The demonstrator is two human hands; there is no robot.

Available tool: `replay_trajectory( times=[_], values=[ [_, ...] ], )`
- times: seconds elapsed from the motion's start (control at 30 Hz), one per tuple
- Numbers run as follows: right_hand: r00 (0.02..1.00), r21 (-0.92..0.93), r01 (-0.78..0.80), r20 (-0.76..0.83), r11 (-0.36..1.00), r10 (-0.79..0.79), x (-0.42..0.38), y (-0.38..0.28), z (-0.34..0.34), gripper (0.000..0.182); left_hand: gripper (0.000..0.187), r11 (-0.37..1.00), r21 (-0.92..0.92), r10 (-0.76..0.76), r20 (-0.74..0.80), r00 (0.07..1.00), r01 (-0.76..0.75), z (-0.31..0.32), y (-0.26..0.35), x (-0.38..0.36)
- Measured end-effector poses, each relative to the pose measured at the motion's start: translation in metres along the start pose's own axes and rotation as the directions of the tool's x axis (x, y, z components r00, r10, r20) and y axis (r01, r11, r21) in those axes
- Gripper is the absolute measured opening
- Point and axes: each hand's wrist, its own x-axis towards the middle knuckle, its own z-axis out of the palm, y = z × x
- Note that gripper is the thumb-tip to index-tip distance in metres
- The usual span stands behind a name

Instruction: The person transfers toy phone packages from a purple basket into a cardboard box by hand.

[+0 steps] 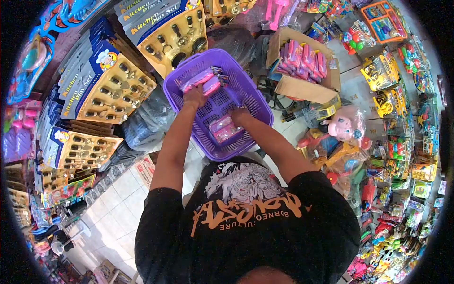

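A purple plastic basket (pixel 261 102) with slatted sides stands in front of me. Inside it, my left hand (pixel 194 96) reaches to the far left part and grips a pink packet (pixel 197 80). Another pink packet (pixel 212 85) lies right beside that one. My right hand (pixel 240 116) is inside the basket near its right side, its fingers mostly hidden. It touches the pink-and-white packets (pixel 224 128) in the near part of the basket.
An open cardboard box (pixel 307 90) of pink packets stands beyond the basket on the right. Kitchen play sets (pixel 111 87) line the left. A pink wrapped toy (pixel 346 124) and many hanging toys are on the right. White tiles (pixel 111 213) show at lower left.
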Motion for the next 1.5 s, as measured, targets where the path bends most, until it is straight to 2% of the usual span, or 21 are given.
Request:
replay_trajectory(
  times=[0.07,0.2,0.27,0.43,0.5,0.6,0.63,0.8,0.87,0.93,0.97,1.0,1.1,1.13,1.2,1.27,1.33,1.37,1.4,1.47,1.5],
  values=[
    [0.997,-0.154,-0.017,0.067,0.988,0.027,0.005,0.001,0.002,0.070,0.065,0.993,-0.115,0.015,0.121,0.992,-0.001,0.005,-0.006,0.008],
    [0.986,-0.180,-0.006,0.161,0.984,0.036,0.009,0.002,-0.010,0.068,0.062,0.997,-0.059,0.056,-0.011,0.998,-0.057,0.012,-0.012,0.013],
    [0.996,-0.108,-0.005,0.093,0.994,0.015,-0.012,-0.006,-0.038,0.064,0.062,0.995,-0.026,0.099,0.155,0.983,-0.096,0.009,-0.020,0.022],
    [0.980,-0.047,0.171,-0.100,0.984,-0.175,-0.019,-0.005,-0.061,0.062,0.062,0.979,-0.153,0.150,0.110,0.982,-0.133,-0.034,-0.019,-0.009],
    [0.917,-0.040,0.316,-0.244,0.948,-0.315,-0.038,-0.006,-0.086,0.059,0.062,0.970,-0.167,0.190,0.078,0.979,-0.175,-0.052,-0.020,-0.026],
    [0.870,0.060,0.421,-0.309,0.905,-0.384,-0.079,0.000,-0.131,0.057,0.065,0.968,-0.236,0.104,0.046,0.993,-0.091,-0.080,-0.016,-0.053],
    [0.790,0.054,0.526,-0.399,0.848,-0.465,-0.087,0.008,-0.138,0.055,0.067,0.950,-0.291,0.130,0.034,0.991,-0.115,-0.085,-0.020,-0.057],
    [0.718,0.130,0.578,-0.552,0.806,-0.425,-0.144,0.039,-0.184,0.060,0.071,0.848,-0.496,0.209,-0.011,0.978,-0.187,-0.102,-0.013,-0.064],
    [0.699,0.132,0.576,-0.592,0.807,-0.402,-0.162,0.052,-0.193,0.062,0.069,0.799,-0.559,0.285,0.026,0.958,-0.222,-0.122,0.018,-0.075],
    [0.633,0.093,0.612,-0.653,0.786,-0.416,-0.175,0.065,-0.196,0.064,0.067,0.660,-0.658,0.412,-0.087,0.907,-0.363,-0.132,0.051,-0.084],
    [0.604,0.079,0.625,-0.679,0.776,-0.418,-0.177,0.075,-0.194,0.061,0.064,0.674,-0.634,0.416,-0.100,0.904,-0.380,-0.136,0.066,-0.088],
    [0.606,0.085,0.615,-0.686,0.784,-0.402,-0.187,0.080,-0.196,0.061,0.064,0.674,-0.628,0.431,-0.095,0.897,-0.390,-0.133,0.079,-0.084],
    [0.664,0.122,0.499,-0.691,0.858,-0.287,-0.224,0.097,-0.204,0.060,0.063,0.448,-0.793,0.606,-0.070,0.792,-0.413,-0.119,0.117,-0.072],
    [0.669,0.135,0.487,-0.693,0.863,-0.269,-0.233,0.104,-0.200,0.060,0.063,0.447,-0.793,0.619,-0.059,0.783,-0.413,-0.119,0.132,-0.078],
    [0.660,0.084,0.423,-0.711,0.902,-0.243,-0.249,0.118,-0.193,0.060,0.066,0.338,-0.846,0.710,-0.058,0.702,-0.412,-0.122,0.162,-0.087],
    [0.660,0.110,0.389,-0.726,0.915,-0.193,-0.267,0.130,-0.180,0.061,0.070,0.327,-0.856,0.737,-0.035,0.675,-0.401,-0.102,0.179,-0.074],
    [0.554,0.159,0.327,-0.831,0.931,-0.053,-0.284,0.137,-0.166,0.063,0.073,0.243,-0.915,0.731,-0.045,0.681,-0.321,-0.085,0.199,-0.071],
    [0.540,0.228,0.266,-0.840,0.937,0.052,-0.297,0.138,-0.161,0.068,0.072,0.219,-0.933,0.695,-0.057,0.717,-0.286,-0.079,0.208,-0.075],
    [0.535,0.234,0.254,-0.842,0.939,0.065,-0.306,0.134,-0.153,0.068,0.072,0.219,-0.931,0.706,-0.053,0.706,-0.290,-0.072,0.217,-0.077],
    [0.209,0.465,0.064,-0.871,0.883,0.444,-0.316,0.129,-0.131,0.076,0.070,-0.017,-0.991,0.695,-0.105,0.712,-0.129,-0.055,0.234,-0.080],
    [0.122,0.469,0.076,-0.880,0.880,0.459,-0.312,0.136,-0.111,0.088,0.068,-0.038,-0.999,0.679,-0.049,0.733,-0.032,-0.051,0.244,-0.085]
  ],
)
